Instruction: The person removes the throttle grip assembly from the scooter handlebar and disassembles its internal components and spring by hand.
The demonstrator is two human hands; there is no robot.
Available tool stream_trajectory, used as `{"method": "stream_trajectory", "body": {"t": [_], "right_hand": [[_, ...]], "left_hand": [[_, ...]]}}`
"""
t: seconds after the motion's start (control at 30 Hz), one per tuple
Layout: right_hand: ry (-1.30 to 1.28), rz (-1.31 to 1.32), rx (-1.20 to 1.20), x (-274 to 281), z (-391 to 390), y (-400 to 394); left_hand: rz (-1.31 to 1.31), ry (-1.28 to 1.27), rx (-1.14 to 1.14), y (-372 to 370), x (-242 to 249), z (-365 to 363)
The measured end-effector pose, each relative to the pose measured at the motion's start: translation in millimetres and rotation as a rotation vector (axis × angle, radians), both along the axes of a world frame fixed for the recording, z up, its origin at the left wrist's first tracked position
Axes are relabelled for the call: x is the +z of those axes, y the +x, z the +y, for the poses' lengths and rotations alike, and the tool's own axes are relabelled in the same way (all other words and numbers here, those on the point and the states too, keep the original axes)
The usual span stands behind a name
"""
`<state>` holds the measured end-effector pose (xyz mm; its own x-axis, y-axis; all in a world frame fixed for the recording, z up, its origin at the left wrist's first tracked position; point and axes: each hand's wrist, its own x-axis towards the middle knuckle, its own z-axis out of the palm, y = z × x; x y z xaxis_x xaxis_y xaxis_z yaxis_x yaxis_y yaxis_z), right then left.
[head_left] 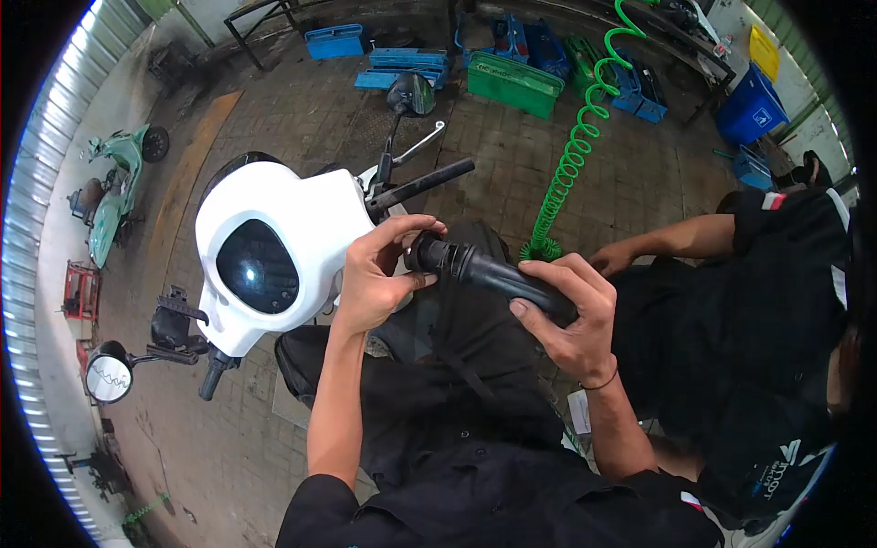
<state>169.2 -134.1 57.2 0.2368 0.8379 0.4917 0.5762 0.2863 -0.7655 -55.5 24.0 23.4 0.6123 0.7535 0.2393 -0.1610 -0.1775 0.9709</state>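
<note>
A black cylindrical tube with a wider ringed end (489, 276) lies slantwise between my two hands, above my lap. My left hand (375, 279) has its thumb and fingers curled round the ringed end. At the other end, my right hand (575, 315) grips the smooth body, thumb on the near side and fingers over the top. To the left of my left hand stands a scooter (320, 215) with a white front cover, a dark round display, black handlebar grips and mirrors.
A person in dark clothes (731, 338) is close on my right, one hand (614, 258) near the coiled green air hose (571, 160). Blue toolboxes (402, 68) and a green toolbox (513, 84) line the floor ahead. A mint-green scooter (119, 196) stands far left; a blue bin (751, 105), far right.
</note>
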Motion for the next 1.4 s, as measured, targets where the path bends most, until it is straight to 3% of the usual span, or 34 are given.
{"method": "stream_trajectory", "body": {"t": [0.3,0.93,1.03,1.13,1.2,1.4], "right_hand": [[0.003,0.003,-0.028,16,4,6],[-0.054,0.006,-0.063,26,18,-2],[-0.126,0.082,-0.048,26,27,6],[-0.385,0.229,0.109,41,32,16],[-0.412,0.116,0.131,51,39,26],[-0.334,0.03,0.078,61,50,18]], "left_hand": [[-0.064,-0.092,-0.048,7,-3,0],[0.088,0.011,-0.077,9,3,4],[0.103,-0.017,-0.094,5,0,12],[0.107,-0.008,-0.12,3,-3,15],[-0.029,-0.098,-0.131,6,0,14],[-0.032,-0.079,-0.133,9,-8,19]]}}
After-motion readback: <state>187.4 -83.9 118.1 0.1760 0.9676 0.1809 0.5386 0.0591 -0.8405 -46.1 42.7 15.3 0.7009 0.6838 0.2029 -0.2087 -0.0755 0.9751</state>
